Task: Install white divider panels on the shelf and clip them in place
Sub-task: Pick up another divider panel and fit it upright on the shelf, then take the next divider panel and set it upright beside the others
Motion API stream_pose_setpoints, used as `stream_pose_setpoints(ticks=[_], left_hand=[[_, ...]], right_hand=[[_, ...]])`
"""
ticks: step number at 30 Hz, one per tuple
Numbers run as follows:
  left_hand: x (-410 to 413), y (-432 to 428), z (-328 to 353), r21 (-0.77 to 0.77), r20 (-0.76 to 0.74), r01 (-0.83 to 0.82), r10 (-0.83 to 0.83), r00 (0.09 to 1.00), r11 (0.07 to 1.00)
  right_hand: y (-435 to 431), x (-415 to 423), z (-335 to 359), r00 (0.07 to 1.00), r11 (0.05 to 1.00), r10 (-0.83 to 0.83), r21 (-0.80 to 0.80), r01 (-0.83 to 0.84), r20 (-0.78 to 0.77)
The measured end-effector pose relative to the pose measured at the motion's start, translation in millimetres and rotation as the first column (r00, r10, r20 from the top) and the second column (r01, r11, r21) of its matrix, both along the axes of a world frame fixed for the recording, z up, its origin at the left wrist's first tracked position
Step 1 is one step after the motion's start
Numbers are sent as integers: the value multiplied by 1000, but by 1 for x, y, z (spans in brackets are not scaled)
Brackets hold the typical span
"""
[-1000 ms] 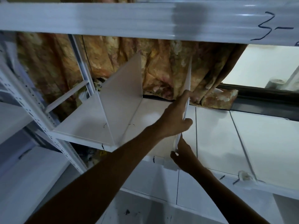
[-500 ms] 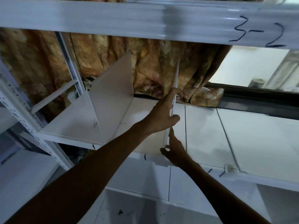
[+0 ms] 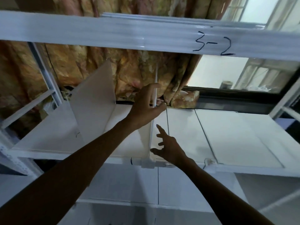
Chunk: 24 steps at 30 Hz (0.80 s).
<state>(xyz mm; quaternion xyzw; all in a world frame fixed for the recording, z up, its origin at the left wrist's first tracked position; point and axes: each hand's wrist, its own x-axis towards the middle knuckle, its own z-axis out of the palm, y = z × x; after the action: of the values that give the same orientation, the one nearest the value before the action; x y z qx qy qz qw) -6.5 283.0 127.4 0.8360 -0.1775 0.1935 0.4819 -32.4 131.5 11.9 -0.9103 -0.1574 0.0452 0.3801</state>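
Observation:
A white divider panel (image 3: 156,75) stands upright and edge-on in the middle of the white shelf (image 3: 235,137). My left hand (image 3: 146,104) grips its upper part, thumb on one face and fingers on the other. My right hand (image 3: 168,145) hovers just right of the panel's lower front edge, fingers spread, holding nothing. A white clip (image 3: 147,163) sits on the shelf's front lip directly below the panel. A second divider panel (image 3: 94,101) stands to the left, leaning slightly.
A white beam marked "3-2" (image 3: 211,38) crosses overhead. A patterned curtain (image 3: 133,69) hangs behind the shelf, with a window (image 3: 240,73) at right. White uprights (image 3: 43,70) frame the left side. Another small clip (image 3: 208,161) sits on the front lip further right.
My right hand has let go of the panel's lower front edge and opened beside it. My left hand has slid further back along the panel. The view has tilted upward.

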Motion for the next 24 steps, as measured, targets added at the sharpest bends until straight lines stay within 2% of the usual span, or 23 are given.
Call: stream_pose_setpoints(ticks=[5,10,17,24], left_hand=[[-1,-12,28,75,163,-12,-1,987,997],[-10,-45,48,250,288,88,-161,944,964],[-6,-108,45,249,215,250,-305,928,936],[7,-167,27,278,32,208,-226,974,938]], right_hand=[[-29,-9,14,994,996,-88,14,88,60],[-71,-21,29,970,977,-212,-4,214,115],[-142,-46,44,920,930,-344,-65,362,189],[-220,-55,45,894,902,-392,-100,420,215]])
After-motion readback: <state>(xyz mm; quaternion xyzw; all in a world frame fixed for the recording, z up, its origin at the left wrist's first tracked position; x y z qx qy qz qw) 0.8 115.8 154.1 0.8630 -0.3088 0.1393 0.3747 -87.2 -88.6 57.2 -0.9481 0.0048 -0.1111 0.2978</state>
